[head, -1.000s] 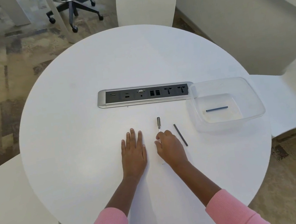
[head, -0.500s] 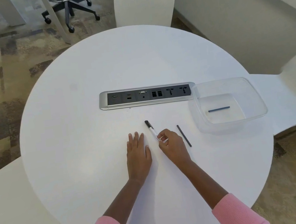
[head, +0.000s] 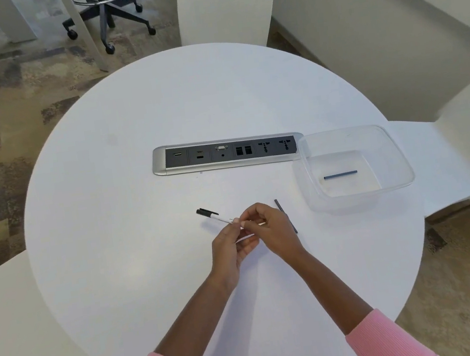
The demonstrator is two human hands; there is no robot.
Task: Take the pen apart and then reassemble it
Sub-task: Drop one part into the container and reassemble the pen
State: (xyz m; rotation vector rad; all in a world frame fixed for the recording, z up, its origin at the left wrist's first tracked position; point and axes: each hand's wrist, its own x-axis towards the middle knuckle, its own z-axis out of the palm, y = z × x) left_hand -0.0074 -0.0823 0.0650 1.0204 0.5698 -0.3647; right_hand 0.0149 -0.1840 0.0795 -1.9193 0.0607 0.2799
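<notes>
Head view: at the table's (head: pixel 147 249) 3 o'clock, a clear tub (head: pixel 388 157) is holding one dark rod (head: pixel 340 175) lying flat. At 6 o'clock from the socket strip (head: pixel 227 152), the left hand (head: pixel 231 247) and right hand (head: pixel 273 229) are meeting, both pinching the pen (head: pixel 218 216). The pen is pointing toward 10 o'clock, black cap outermost, with its near end hiding among the fingers. A second rod (head: pixel 278 204) is lying at the right hand's 3 o'clock, partly covered by it.

I see a round white table (head: pixel 143 219) carrying a built-in socket strip (head: pixel 227 152), a clear tub (head: pixel 351 204) at its right edge, and a thin dark rod (head: pixel 278 204) just beside the tub.
</notes>
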